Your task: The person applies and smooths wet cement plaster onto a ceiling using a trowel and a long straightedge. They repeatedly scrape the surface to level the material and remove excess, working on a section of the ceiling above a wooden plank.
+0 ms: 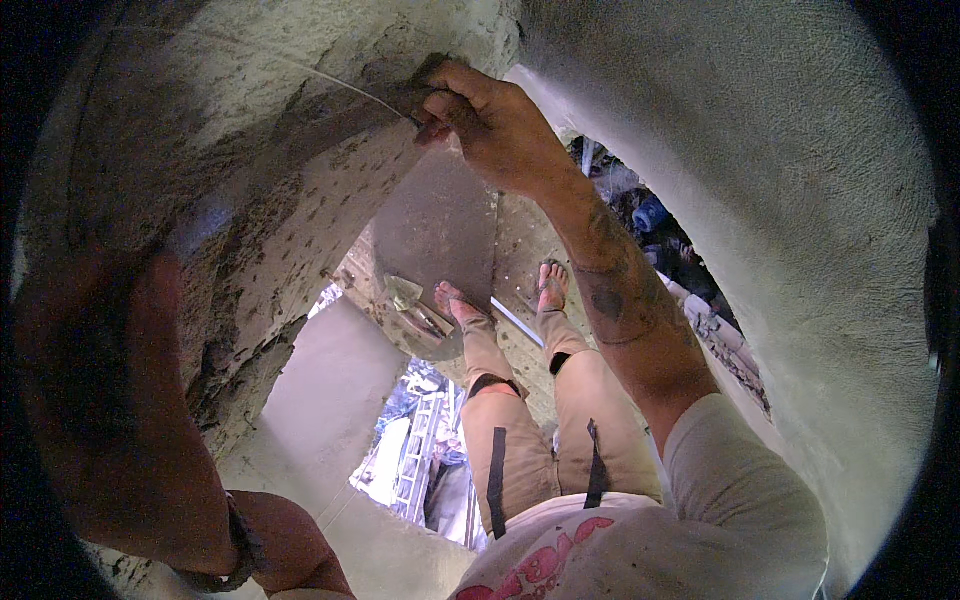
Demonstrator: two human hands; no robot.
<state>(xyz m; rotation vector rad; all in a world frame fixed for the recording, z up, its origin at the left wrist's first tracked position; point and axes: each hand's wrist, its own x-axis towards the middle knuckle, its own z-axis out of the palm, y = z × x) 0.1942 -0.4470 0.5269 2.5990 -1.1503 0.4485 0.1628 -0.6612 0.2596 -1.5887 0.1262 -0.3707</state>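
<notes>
My right hand (pixel 480 120) is raised to the rough wall where two surfaces meet, thumb and fingers pinched together. A thin pale string (pixel 345 85) runs from the upper left to its fingertips. My left hand (pixel 115 340) is close to the camera at the left, dark and blurred; its fingers point up beside the wall, and their grip does not show. Between the hands, a smooth dark band with a bluish sheen (pixel 210 222) crosses the wall; I cannot tell whether it is a bar or a shadow. Wet-looking pitted mortar (pixel 290 210) covers the wall below it.
My feet (pixel 455 300) stand on a board platform (pixel 525 235) beside a grey mortar-covered surface (pixel 435 215). A trowel (pixel 403 293) lies near them. A smooth curved wall (pixel 820 200) rises at the right. Through gaps lower down show a ladder (pixel 415 460) and a blue container (pixel 650 215).
</notes>
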